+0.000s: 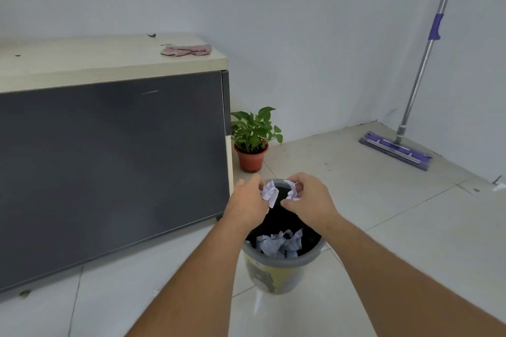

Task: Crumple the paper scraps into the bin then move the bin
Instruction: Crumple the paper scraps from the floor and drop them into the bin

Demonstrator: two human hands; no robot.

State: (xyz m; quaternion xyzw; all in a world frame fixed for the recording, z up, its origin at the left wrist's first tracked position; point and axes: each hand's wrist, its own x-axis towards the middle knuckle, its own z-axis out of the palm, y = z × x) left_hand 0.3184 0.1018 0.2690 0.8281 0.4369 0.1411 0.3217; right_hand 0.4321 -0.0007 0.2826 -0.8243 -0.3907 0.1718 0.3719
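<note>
A grey bin (pixel 276 262) with a yellow and black label stands on the tiled floor, black liner inside. Crumpled white paper (pixel 279 244) lies in it near the front rim. Both hands hover over the bin's far opening. My left hand (pixel 246 202) pinches a white paper scrap (pixel 269 193). My right hand (pixel 309 200) grips another crumpled scrap (pixel 292 191). The two scraps sit close together, a small gap between them.
A low cabinet (pixel 109 145) with a dark front and pale top stands left of the bin; a pink cloth (pixel 186 50) lies on top. A potted plant (pixel 253 142) stands behind the bin. A purple mop (pixel 397 145) leans on the right wall.
</note>
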